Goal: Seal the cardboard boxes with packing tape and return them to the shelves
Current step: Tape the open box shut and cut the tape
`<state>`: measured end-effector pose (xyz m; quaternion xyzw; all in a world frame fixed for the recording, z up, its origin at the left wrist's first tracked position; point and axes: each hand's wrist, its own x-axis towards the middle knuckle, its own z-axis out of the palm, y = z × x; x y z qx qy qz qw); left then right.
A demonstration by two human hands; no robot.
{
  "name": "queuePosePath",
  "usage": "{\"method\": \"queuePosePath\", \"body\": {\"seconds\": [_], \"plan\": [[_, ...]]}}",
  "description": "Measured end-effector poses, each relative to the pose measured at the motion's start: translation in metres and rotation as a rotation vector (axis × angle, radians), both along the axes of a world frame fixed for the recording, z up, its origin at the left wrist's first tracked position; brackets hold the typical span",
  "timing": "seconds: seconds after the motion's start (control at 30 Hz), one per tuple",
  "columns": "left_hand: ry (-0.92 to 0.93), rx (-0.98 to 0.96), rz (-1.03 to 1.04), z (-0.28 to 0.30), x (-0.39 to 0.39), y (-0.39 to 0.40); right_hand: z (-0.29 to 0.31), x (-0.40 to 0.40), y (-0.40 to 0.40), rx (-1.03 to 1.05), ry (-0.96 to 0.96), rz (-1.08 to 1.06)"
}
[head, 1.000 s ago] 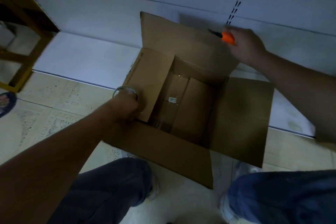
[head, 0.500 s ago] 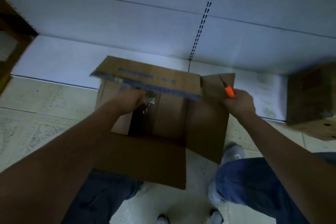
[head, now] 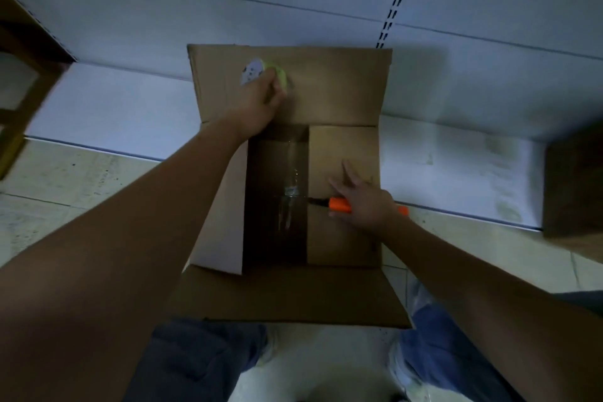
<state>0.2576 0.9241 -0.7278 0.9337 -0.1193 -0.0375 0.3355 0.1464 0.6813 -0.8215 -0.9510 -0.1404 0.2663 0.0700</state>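
We are crouching over a brown cardboard box (head: 342, 238) sitting on the pale speckled tile floor (head: 65, 179), right against the white base of the shelving (head: 114, 108). Its corrugated flaps are matte and flat: the far flap (head: 326, 85) is standing up against the shelving, the near flap (head: 287, 297) is lying out toward our knees, and the right inner flap (head: 342, 153) is folded down level across the opening. A dark gap is showing between the side flaps, with something clear and glossy glinting inside; we cannot tell what it is.

Our left hand (head: 261, 101) is curling around a roll of tape (head: 261, 73), yellowish at the rim with a white printed core, holding it against the far flap. Our right hand (head: 362, 202) is pressing spread, straight fingers on the right inner flap while pinning an orange-handled box cutter (head: 339, 205) beneath the palm, its dark blade end pointing at the gap.

Another brown box (head: 574, 183) is sitting at the right edge.
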Motion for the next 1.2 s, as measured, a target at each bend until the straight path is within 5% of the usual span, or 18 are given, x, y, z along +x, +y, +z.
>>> {"method": "queuePosePath", "body": {"seconds": [0.27, 0.43, 0.6, 0.7, 0.83, 0.97, 1.2], "plan": [[0.005, -0.155, 0.211, 0.046, 0.000, 0.069, -0.044, 0.067, -0.002, -0.268, -0.124, -0.287], [0.370, -0.092, 0.236, 0.038, -0.066, 0.123, -0.027, 0.113, -0.047, -0.216, -0.075, -0.398], [0.710, -0.156, 0.350, 0.000, -0.116, 0.132, 0.034, 0.126, -0.066, -0.074, -0.071, -0.262], [0.698, -0.259, 0.359, -0.007, -0.119, 0.114, 0.094, 0.098, -0.056, 0.045, -0.185, -0.154], [0.610, -0.115, 0.312, -0.005, -0.109, 0.092, 0.159, 0.027, -0.020, 0.064, -0.217, 0.221], [0.602, -0.090, 0.293, 0.005, -0.106, 0.085, 0.155, -0.014, 0.001, -0.171, -0.217, 0.520], [0.608, -0.188, 0.003, 0.037, -0.089, 0.067, 0.140, 0.001, -0.019, -0.027, -0.281, 0.435]]}}
